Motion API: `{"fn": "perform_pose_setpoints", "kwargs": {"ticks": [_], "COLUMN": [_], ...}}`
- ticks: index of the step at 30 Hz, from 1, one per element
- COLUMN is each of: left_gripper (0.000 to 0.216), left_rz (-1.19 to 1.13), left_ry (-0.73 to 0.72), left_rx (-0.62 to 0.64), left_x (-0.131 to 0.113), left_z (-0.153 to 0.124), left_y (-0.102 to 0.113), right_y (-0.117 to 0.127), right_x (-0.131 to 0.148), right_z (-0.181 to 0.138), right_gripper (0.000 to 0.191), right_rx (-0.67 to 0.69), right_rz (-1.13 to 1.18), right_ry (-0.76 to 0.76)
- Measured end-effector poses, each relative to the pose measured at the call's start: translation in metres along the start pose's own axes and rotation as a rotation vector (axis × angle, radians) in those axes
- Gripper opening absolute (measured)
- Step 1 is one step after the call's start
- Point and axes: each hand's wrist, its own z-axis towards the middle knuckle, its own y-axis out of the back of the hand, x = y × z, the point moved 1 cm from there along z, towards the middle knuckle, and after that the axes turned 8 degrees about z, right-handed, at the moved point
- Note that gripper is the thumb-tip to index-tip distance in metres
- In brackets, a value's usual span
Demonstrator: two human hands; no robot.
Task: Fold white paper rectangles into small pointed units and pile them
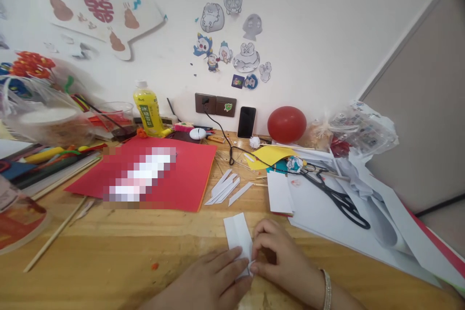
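A small folded piece of white paper (238,235) lies on the wooden table (127,247) right in front of me. My left hand (209,281) rests flat on its near end, fingers stretched out and pressing it down. My right hand (281,256), with a bracelet on the wrist, has its fingers curled and pinches the paper's right edge.
A red sheet (189,174) lies behind, with several white paper strips (225,189) beside it. Black scissors (337,198) sit on a stack of white sheets (316,218) at right. A yellow bottle (147,109), phone (246,122), red balloon (286,124) and cable stand by the wall.
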Motion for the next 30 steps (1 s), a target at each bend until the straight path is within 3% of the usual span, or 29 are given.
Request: {"fn": "perform_pose_setpoints", "kwargs": {"ticks": [4,10,14,19,25,30], "left_gripper": [0.021,0.016,0.015,0.024,0.022,0.023], "left_rz": [-0.017,-0.026,-0.025,-0.019,-0.040,-0.059], "left_ry": [0.018,0.079,0.121,0.107,0.121,0.085], "left_rx": [0.041,-0.022,-0.041,0.037,0.026,0.002], "left_x": [0.000,-0.007,-0.009,-0.010,-0.013,-0.011], "left_z": [-0.001,-0.004,-0.003,-0.002,-0.006,-0.005], "left_y": [0.009,-0.007,-0.006,-0.005,-0.016,-0.012], "right_y": [-0.002,-0.003,-0.004,-0.005,-0.006,-0.005], "right_x": [0.004,0.006,0.008,0.007,0.006,0.009], "right_z": [-0.001,-0.002,-0.003,-0.002,-0.002,-0.001], "right_gripper": [0.020,0.021,0.022,0.023,0.020,0.020], "right_rx": [-0.004,-0.006,-0.024,-0.024,-0.025,-0.019], "right_rz": [-0.020,-0.031,-0.027,-0.035,-0.042,-0.031], "right_ry": [-0.036,-0.021,-0.028,-0.015,-0.011,-0.040]}}
